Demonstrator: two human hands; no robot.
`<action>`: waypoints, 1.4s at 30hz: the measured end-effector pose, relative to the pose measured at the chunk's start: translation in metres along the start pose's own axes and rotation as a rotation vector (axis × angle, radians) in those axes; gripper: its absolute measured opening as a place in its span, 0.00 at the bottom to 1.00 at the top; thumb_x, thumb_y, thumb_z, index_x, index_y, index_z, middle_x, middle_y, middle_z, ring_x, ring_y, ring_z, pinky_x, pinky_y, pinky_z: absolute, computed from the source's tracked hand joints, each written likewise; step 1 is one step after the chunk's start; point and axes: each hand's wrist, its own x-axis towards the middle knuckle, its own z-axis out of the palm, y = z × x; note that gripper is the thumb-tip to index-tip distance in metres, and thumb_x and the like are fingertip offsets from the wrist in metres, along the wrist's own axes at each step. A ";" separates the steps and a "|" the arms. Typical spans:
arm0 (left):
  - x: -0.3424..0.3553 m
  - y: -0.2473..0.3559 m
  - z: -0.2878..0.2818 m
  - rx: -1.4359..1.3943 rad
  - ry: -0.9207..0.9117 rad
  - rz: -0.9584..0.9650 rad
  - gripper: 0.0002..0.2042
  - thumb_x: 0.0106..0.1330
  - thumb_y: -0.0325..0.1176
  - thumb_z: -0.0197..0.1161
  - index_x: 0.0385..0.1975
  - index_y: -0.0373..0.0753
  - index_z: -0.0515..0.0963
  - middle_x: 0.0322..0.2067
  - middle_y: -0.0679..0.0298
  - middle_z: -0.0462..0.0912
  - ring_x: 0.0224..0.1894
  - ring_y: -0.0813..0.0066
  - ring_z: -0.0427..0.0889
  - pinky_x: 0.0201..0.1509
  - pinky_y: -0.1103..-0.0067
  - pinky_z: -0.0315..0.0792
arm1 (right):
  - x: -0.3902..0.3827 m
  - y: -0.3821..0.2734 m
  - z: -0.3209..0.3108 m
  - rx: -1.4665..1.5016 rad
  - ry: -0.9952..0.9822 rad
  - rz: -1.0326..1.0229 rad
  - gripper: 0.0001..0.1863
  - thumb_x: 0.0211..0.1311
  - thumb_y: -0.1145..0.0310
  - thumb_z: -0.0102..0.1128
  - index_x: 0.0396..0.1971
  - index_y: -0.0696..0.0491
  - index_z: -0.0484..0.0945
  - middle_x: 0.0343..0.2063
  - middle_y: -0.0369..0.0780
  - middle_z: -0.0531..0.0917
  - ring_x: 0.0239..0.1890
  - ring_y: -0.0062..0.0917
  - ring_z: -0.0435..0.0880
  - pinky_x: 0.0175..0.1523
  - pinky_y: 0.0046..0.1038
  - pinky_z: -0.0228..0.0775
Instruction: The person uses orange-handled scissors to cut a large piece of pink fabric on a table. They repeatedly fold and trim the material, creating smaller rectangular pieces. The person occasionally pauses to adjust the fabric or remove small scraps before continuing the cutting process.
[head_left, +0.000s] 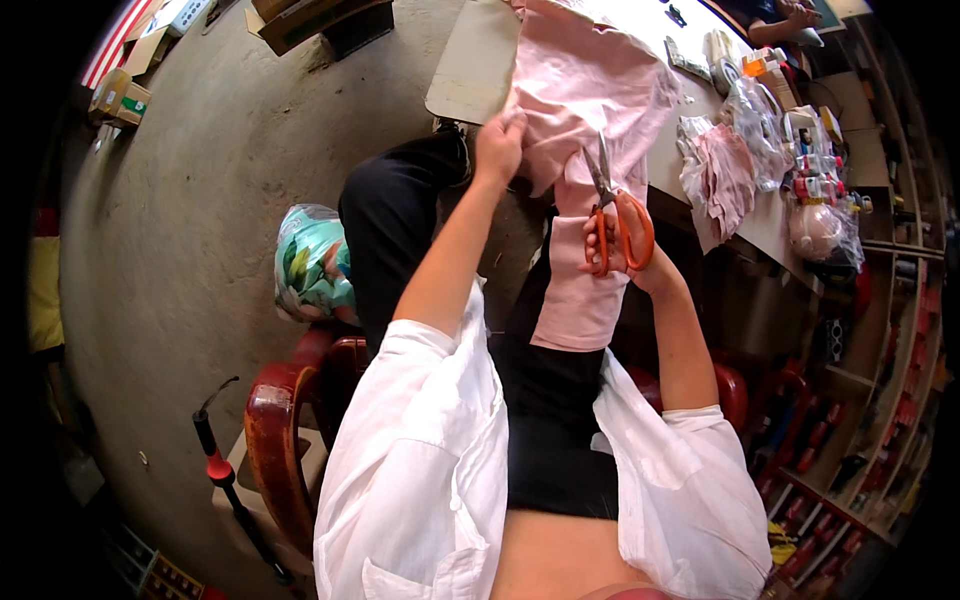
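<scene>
A pink garment (595,75) drapes over the near edge of the table, and one long leg or sleeve of it hangs down onto my lap. My left hand (500,147) is closed on the garment's left edge. In my right hand (625,240) is a pair of scissors (634,232) with orange handles, my fingers through the loops. Its blades point away from me, slightly parted, and lie over the pink cloth just below the table edge. Whether the blades touch the cloth I cannot tell.
On the table's right lie a crumpled pink-and-white cloth (722,180), clear plastic bags (757,125) and bottles. Another person's hand (797,18) shows at the far right. A bagged green floral bundle (312,262) sits on the floor left of my legs, near a red wooden chair arm (275,425).
</scene>
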 end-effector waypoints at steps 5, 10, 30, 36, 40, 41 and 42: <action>0.058 0.029 -0.032 0.425 0.095 0.369 0.16 0.64 0.41 0.55 0.33 0.31 0.78 0.26 0.50 0.80 0.29 0.60 0.79 0.37 0.72 0.71 | -0.006 0.007 0.007 0.044 -0.004 -0.031 0.33 0.59 0.34 0.44 0.36 0.54 0.72 0.26 0.35 0.74 0.29 0.22 0.78 0.41 0.31 0.77; 0.077 0.070 -0.055 0.387 -0.503 -0.231 0.17 0.60 0.45 0.62 0.33 0.34 0.80 0.26 0.63 0.80 0.28 0.79 0.76 0.31 0.78 0.70 | -0.006 0.012 0.003 0.160 0.034 -0.037 0.33 0.60 0.34 0.42 0.34 0.55 0.72 0.26 0.36 0.75 0.30 0.23 0.79 0.43 0.28 0.76; 0.026 0.199 -0.129 1.105 -0.809 -0.114 0.19 0.52 0.44 0.67 0.27 0.29 0.78 0.20 0.64 0.77 0.25 0.82 0.74 0.28 0.78 0.70 | -0.009 0.036 -0.003 0.322 0.026 -0.297 0.25 0.64 0.42 0.44 0.28 0.52 0.70 0.23 0.36 0.78 0.33 0.27 0.84 0.42 0.27 0.76; 0.013 0.125 -0.163 1.139 -1.111 -0.253 0.17 0.58 0.43 0.64 0.31 0.31 0.77 0.23 0.67 0.78 0.25 0.81 0.74 0.29 0.81 0.70 | -0.027 0.021 -0.006 0.220 0.190 -0.302 0.16 0.63 0.54 0.55 0.31 0.54 0.70 0.24 0.36 0.77 0.28 0.22 0.82 0.38 0.22 0.75; 0.038 0.116 -0.163 1.078 -0.966 -0.291 0.17 0.60 0.45 0.62 0.31 0.33 0.78 0.23 0.67 0.77 0.25 0.81 0.74 0.29 0.81 0.71 | -0.026 -0.010 -0.030 0.014 0.305 -0.448 0.10 0.60 0.67 0.58 0.31 0.58 0.71 0.23 0.38 0.79 0.25 0.19 0.79 0.32 0.19 0.73; 0.045 0.117 -0.155 1.080 -0.825 -0.257 0.16 0.60 0.44 0.63 0.30 0.34 0.77 0.23 0.67 0.77 0.26 0.81 0.75 0.28 0.82 0.71 | -0.017 -0.016 -0.041 -0.045 0.368 -0.472 0.10 0.59 0.68 0.59 0.30 0.59 0.71 0.22 0.38 0.79 0.25 0.19 0.79 0.32 0.19 0.73; 0.056 0.119 -0.145 1.078 -0.681 -0.214 0.15 0.59 0.43 0.63 0.30 0.34 0.77 0.23 0.67 0.77 0.26 0.81 0.75 0.28 0.83 0.71 | -0.006 -0.024 -0.052 -0.107 0.431 -0.503 0.10 0.58 0.69 0.60 0.29 0.59 0.71 0.21 0.38 0.79 0.24 0.19 0.79 0.32 0.19 0.73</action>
